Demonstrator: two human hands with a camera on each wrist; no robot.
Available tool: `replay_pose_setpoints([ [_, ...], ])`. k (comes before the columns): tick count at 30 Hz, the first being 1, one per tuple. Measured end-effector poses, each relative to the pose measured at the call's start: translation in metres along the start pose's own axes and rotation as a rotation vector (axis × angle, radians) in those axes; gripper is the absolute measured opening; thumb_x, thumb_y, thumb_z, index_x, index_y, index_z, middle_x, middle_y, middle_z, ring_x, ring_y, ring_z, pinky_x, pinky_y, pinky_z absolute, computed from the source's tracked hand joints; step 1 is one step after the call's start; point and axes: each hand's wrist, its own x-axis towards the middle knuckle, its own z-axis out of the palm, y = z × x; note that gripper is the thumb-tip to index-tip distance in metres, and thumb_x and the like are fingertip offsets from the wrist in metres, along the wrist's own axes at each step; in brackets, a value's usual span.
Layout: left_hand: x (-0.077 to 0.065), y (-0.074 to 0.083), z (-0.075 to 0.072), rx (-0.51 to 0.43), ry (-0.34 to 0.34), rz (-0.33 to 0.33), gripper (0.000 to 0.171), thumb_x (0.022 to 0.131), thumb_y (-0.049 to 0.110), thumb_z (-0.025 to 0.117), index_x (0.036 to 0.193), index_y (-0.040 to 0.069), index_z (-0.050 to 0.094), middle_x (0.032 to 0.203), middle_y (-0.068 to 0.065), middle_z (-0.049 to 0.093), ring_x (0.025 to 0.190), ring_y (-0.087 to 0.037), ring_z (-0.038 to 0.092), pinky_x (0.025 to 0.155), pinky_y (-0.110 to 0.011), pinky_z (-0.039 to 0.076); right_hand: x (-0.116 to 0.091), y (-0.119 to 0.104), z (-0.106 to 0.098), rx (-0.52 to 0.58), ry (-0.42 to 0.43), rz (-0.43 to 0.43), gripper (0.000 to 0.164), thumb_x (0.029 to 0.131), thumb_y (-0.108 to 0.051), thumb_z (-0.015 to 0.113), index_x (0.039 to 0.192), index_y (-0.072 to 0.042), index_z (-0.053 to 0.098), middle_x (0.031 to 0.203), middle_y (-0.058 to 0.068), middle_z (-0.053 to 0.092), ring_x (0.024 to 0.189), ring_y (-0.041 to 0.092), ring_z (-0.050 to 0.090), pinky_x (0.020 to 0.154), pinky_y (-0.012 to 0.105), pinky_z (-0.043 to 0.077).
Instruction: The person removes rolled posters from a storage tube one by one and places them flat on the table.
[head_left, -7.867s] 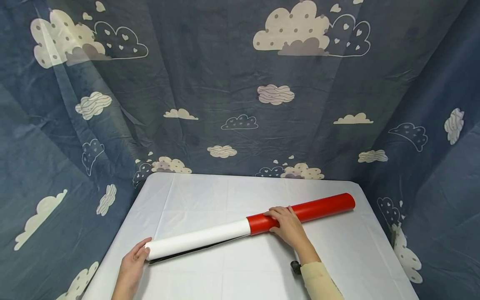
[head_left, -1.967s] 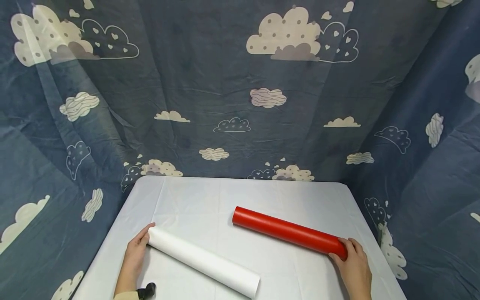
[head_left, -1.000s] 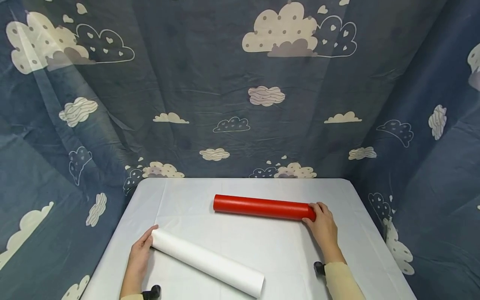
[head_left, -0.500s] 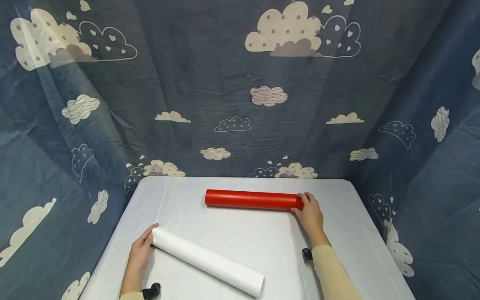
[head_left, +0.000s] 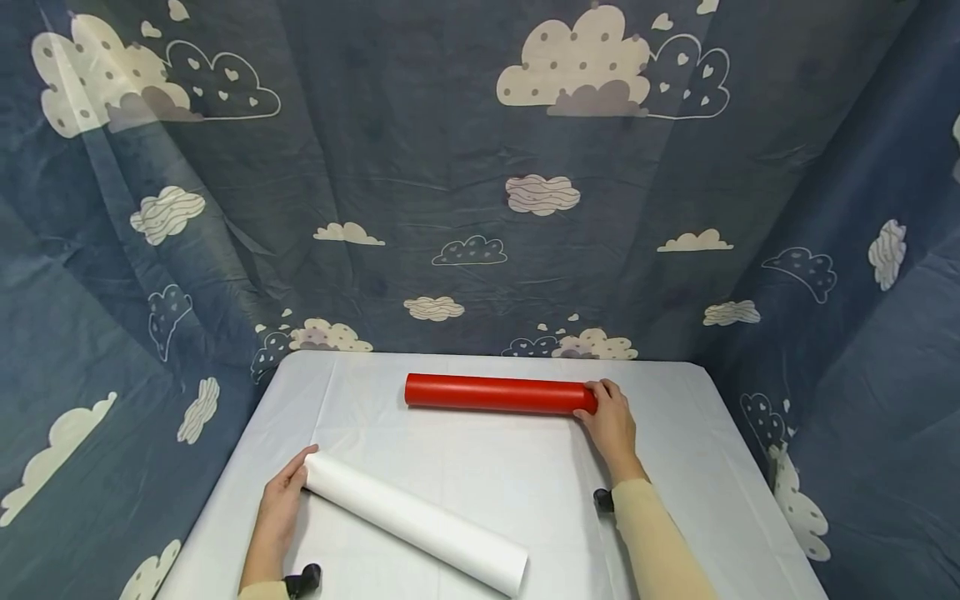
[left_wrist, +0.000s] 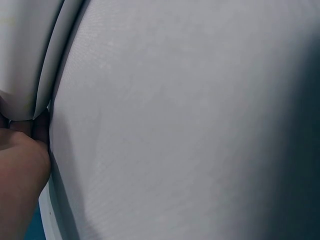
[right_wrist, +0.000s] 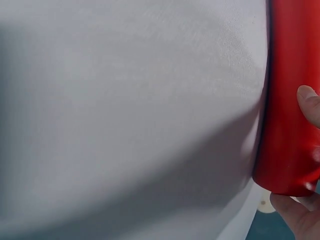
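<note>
A white roll (head_left: 416, 523) lies slantwise on the near left of the table, its right end closer to me. My left hand (head_left: 279, 504) holds its left end. The left wrist view shows the roll's loose overlapping edge (left_wrist: 47, 70), with fingers tucked at the end. Farther back, a glossy red roll (head_left: 495, 392) lies almost parallel to the far table edge. Its right end is in the grip of my right hand (head_left: 611, 423). In the right wrist view the thumb lies on the red surface (right_wrist: 287, 100) and other fingers touch the end. The two rolls are apart.
The table (head_left: 675, 467) has a white cloth with faint creases and rounded far corners. Dark blue fabric (head_left: 420, 150) with cloud prints hangs behind it and on both sides. A small black device (head_left: 303, 581) is strapped at each wrist.
From an end-to-end line, the rolls have separated and the white one has turned. Lately my right hand has carried the red roll left and away, turning it level; the left hand has barely moved.
</note>
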Motion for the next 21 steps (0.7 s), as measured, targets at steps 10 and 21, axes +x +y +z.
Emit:
replay_pose_setpoints([
  [10,0.000,-0.002,-0.001,0.002,-0.001,-0.001,0.048,0.117,0.024,0.039,0.164,0.014,0.041,0.178,-0.009,0.023,0.168,-0.029,0.011,0.136,-0.048,0.012,0.010,-0.008,0.009,0.005,0.002,0.015,0.062,0.091,-0.017,0.085,0.146,-0.014,0.056,0.161,0.023,0.042,0.144,0.048,0.045,0.116,0.066,0.044],
  [21,0.001,-0.001,-0.001,0.007,-0.014,0.002,0.047,0.117,0.020,0.037,0.164,0.015,0.042,0.177,-0.007,0.025,0.168,-0.028,0.011,0.136,-0.047,0.012,0.013,-0.009,0.013,0.010,-0.011,0.015,0.064,0.091,-0.017,0.085,0.148,-0.014,0.055,0.162,0.023,0.040,0.146,0.048,0.042,0.117,0.067,0.042],
])
